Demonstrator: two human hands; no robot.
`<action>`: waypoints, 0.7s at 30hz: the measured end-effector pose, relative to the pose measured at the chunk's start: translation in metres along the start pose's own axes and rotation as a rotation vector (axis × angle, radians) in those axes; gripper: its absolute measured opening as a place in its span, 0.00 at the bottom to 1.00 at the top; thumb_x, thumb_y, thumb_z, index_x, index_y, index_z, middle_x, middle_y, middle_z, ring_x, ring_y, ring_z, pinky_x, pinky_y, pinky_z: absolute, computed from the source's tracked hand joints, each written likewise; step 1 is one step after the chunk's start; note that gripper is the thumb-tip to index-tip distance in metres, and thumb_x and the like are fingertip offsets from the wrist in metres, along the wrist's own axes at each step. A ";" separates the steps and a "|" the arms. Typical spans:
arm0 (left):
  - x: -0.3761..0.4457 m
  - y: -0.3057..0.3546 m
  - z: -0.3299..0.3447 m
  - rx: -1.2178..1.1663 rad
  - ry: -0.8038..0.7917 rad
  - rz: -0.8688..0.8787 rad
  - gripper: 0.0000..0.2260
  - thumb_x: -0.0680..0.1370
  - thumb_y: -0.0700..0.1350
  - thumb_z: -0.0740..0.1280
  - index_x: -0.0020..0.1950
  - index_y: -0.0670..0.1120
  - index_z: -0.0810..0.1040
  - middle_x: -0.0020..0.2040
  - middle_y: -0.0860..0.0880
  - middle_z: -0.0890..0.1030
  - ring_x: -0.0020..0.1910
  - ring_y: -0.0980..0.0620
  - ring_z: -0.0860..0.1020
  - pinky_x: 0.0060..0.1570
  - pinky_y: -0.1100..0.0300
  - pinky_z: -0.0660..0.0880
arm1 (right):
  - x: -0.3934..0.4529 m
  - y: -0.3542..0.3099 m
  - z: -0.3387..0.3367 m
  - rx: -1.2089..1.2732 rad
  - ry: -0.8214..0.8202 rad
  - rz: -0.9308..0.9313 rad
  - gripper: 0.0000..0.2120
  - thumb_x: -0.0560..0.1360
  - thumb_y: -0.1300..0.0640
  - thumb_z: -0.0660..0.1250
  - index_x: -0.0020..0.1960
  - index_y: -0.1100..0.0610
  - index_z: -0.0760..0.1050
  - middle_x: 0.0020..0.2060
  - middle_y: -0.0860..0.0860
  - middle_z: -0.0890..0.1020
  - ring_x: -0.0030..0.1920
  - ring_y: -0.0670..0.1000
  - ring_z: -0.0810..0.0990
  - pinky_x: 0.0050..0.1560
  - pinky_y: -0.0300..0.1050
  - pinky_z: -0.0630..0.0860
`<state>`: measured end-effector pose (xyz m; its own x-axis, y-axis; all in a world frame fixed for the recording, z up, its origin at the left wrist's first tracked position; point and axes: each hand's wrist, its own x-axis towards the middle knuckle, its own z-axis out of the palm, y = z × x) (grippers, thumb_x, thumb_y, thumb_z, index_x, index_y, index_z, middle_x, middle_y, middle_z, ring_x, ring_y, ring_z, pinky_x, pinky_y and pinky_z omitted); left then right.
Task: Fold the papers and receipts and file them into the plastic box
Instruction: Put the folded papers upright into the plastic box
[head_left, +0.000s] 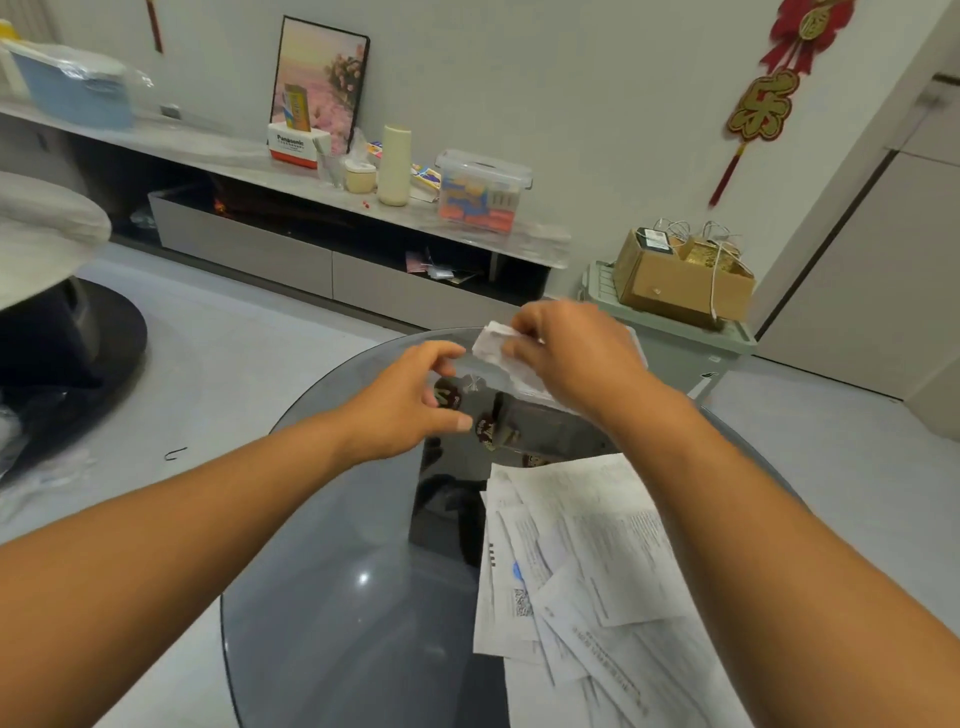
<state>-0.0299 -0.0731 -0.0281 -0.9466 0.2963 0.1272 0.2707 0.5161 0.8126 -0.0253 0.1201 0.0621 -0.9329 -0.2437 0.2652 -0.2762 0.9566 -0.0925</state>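
Grey floor surrounds a round smoked-glass desk, and a long wall shelf runs behind it below a framed picture. On the desk's near right lies a loose pile of papers, printed sheets and receipts overlapping at angles, some running off the lower edge of view. Both bare arms reach forward over the glass. The right hand is raised over the desk's far edge, and its fingers pinch a small white receipt, partly creased, whose free end points left. The left hand is just beside it, slightly lower, fingers loosely curled and released, holding nothing, their tips near the receipt but apart from it. Directly under the hands sits a clear box at the far side of the desk; its wall is hard to trace against the dark reflections, and whether anything lies inside cannot be told. On the shelf stand a lidded clear bin with coloured contents, a cream bottle and a tissue box. To the right, a cardboard carton rests on a pale green crate, under a red wall ornament.
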 end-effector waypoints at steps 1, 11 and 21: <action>0.012 0.004 0.005 0.010 0.057 0.036 0.31 0.76 0.46 0.75 0.75 0.57 0.66 0.64 0.56 0.72 0.43 0.56 0.75 0.42 0.68 0.73 | 0.006 0.010 -0.007 0.001 0.039 0.044 0.08 0.82 0.48 0.67 0.55 0.50 0.82 0.45 0.50 0.83 0.46 0.56 0.81 0.45 0.51 0.78; 0.118 0.053 0.049 0.585 0.060 0.159 0.18 0.80 0.58 0.68 0.69 0.56 0.73 0.58 0.49 0.66 0.49 0.46 0.76 0.48 0.50 0.76 | 0.060 0.078 -0.031 0.010 0.180 0.194 0.08 0.80 0.51 0.70 0.53 0.54 0.84 0.45 0.54 0.85 0.47 0.59 0.82 0.51 0.56 0.81; 0.051 0.048 -0.012 0.461 0.205 0.303 0.08 0.80 0.57 0.66 0.49 0.54 0.75 0.47 0.54 0.69 0.42 0.56 0.73 0.40 0.62 0.71 | 0.065 0.046 -0.030 0.046 0.046 0.042 0.09 0.78 0.49 0.72 0.51 0.53 0.84 0.45 0.53 0.85 0.47 0.58 0.82 0.50 0.54 0.81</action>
<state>-0.0676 -0.0427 0.0239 -0.8175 0.3472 0.4595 0.5389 0.7424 0.3980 -0.0919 0.1533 0.1038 -0.9328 -0.1945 0.3034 -0.2480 0.9573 -0.1485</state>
